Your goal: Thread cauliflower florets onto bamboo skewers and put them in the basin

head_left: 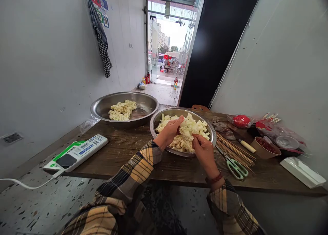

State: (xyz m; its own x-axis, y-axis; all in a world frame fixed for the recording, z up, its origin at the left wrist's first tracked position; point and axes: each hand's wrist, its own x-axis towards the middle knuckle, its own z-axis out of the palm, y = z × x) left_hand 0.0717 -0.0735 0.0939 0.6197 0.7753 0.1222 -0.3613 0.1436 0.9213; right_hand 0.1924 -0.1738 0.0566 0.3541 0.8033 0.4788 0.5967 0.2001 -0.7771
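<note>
Over a steel bowl (pixel 212 134) full of cut cauliflower, my left hand (pixel 171 129) is closed round a pale piece of cauliflower (pixel 191 127). From the other side my right hand (pixel 204 151) pinches the lower edge of that same piece; its fingertips are partly hidden. More florets (pixel 180 144) lie in the bowl beneath both hands. A wider steel basin (pixel 98 108) stands behind and to the left, with cauliflower (pixel 121 110) and thin sticks inside. Bamboo skewers (pixel 234 148) lie spread to the right of the bowl, close to green-handled scissors (pixel 237 168).
On the wooden table's (pixel 115 160) left edge sits a white payment device (pixel 79 153) with a cable. At the right are a wooden-handled tool (pixel 247 146), a paper tub (pixel 266 148) of red contents, plastic-wrapped items (pixel 287 136) and a tissue pack (pixel 303 171).
</note>
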